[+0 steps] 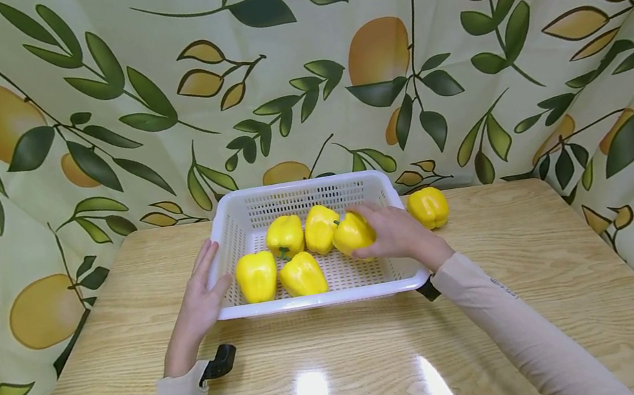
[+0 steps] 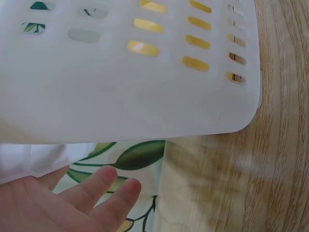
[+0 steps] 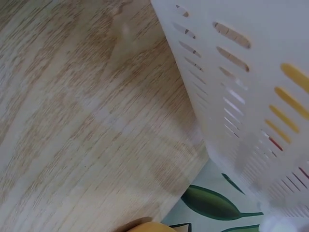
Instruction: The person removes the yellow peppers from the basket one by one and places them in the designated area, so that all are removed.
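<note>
A white plastic basket (image 1: 315,300) with slotted walls holds several yellow bell peppers (image 1: 258,277). My right hand (image 1: 388,231) reaches over its right side and grips a yellow bell pepper (image 1: 352,235) inside, beside another pepper (image 1: 321,228). Part of the gripped pepper is hidden by the fingers. At the basket's left side rests my left hand (image 1: 201,304), its fingers extended along the outside near the rim. The left wrist view shows these fingers (image 2: 113,205) fairly straight beside the basket wall (image 2: 120,106). The right hand is out of sight in the right wrist view.
One more yellow bell pepper (image 1: 428,208) lies on the wooden table (image 1: 370,363), just outside the basket's right wall. Behind the table's far edge hangs a leaf-and-fruit patterned cloth (image 1: 290,34), which also runs down both sides.
</note>
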The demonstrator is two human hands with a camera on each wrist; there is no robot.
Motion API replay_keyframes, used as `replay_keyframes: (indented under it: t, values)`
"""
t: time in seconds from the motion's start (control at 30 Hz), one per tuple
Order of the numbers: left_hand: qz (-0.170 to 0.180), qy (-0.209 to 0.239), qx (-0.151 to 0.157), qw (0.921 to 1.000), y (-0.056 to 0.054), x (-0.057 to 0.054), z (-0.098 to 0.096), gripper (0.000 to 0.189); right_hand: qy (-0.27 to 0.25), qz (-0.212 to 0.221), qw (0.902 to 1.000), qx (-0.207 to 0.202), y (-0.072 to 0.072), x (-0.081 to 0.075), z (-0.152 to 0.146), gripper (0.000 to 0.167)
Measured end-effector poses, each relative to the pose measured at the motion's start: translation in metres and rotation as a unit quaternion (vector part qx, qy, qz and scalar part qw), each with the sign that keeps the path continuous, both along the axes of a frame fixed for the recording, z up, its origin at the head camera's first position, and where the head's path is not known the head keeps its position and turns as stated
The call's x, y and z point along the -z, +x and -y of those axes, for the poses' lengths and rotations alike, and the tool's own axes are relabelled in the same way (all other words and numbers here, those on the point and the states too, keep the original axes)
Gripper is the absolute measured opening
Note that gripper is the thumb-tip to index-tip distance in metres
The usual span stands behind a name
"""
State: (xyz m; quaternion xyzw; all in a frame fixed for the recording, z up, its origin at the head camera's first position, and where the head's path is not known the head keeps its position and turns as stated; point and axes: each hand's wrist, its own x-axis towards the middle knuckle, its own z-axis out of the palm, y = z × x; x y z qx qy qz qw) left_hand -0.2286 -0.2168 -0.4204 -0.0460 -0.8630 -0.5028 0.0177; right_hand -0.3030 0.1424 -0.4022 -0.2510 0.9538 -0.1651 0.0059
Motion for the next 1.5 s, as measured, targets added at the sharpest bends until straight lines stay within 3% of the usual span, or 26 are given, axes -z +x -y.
replay_keyframes:
  t: [0.57,1.2,1.5]
  values:
    - [0.000,0.001,0.002,1.0000,-0.0012,0.0003,0.0008,0.068,-0.059,-0.004,0.9982,0.013,0.0040,-0.0024,-0.0002,0.090]
    - [-0.002,0.006,0.003,1.0000,-0.0004,-0.0002,0.0000,0.068,-0.144,-0.004,0.9892,0.023,0.0046,-0.0042,-0.0041,0.090]
    - [0.010,0.001,0.006,0.9999,0.0017,-0.0034,-0.0002,0.074,-0.146,-0.010,0.9889,0.025,0.0040,-0.0033,-0.0046,0.090]
